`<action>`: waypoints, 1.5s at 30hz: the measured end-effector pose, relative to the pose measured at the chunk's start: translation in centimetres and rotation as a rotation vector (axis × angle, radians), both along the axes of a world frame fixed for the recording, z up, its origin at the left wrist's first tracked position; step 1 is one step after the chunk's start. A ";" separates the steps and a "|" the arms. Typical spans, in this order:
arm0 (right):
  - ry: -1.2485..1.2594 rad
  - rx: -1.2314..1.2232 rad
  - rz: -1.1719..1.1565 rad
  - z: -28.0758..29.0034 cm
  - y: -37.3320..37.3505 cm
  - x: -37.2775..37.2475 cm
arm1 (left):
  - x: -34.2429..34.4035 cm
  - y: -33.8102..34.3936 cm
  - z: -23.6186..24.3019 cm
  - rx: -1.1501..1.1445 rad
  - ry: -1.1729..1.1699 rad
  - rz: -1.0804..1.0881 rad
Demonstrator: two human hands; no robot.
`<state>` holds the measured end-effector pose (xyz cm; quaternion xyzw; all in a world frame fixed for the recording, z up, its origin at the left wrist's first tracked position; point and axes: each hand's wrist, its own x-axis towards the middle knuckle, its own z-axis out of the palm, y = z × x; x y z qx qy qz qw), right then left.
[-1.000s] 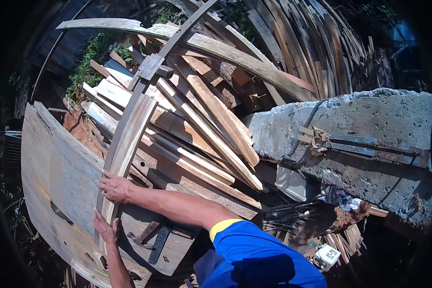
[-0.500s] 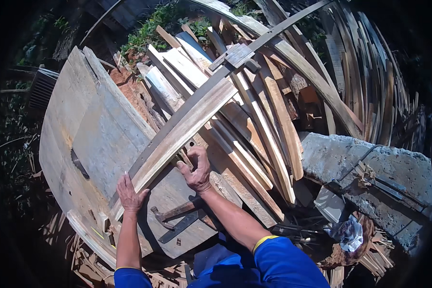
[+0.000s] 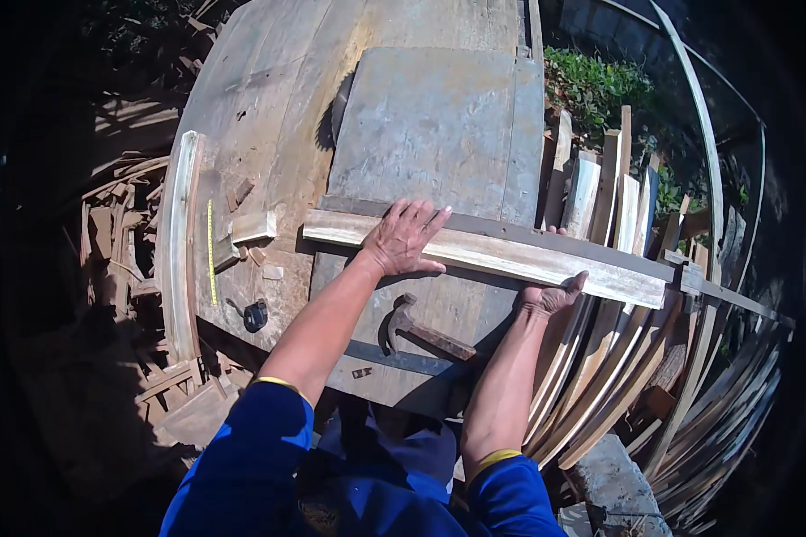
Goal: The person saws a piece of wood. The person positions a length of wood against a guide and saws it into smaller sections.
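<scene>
My left hand grips the pale wooden batten from above, fingers across a grey straight bar lying along its far edge. My right hand holds the batten from beneath toward its right end. Both pieces cross a weathered plywood surface; the bar reaches right to a small wooden block. A claw hammer lies just below my hands. To their left are a black tape measure, a short yellow rule strip and small offcuts.
Sawn strips are stacked to the right, with a concrete slab below them and green plants beyond. A long board lies along the left of the work surface, beside heaped scrap wood.
My view has swung left, so the batten now lies crosswise. My left hand now reaches over its top; my right hand has shifted toward its right end, holding it from below.
</scene>
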<state>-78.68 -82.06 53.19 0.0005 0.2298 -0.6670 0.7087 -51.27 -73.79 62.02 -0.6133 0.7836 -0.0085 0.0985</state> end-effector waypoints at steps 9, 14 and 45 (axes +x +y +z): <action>-0.099 -0.070 0.009 -2.0 0.0 -0.3 | -0.2 0.9 -1.2 -0.152 -0.060 -0.033; -0.081 -0.100 -0.014 -2.0 0.0 -0.4 | -0.2 0.9 -1.1 -0.195 -0.027 -0.067; -0.140 -0.211 -0.027 -5.0 -2.5 -1.6 | -0.5 0.6 -1.0 -0.295 0.002 -0.089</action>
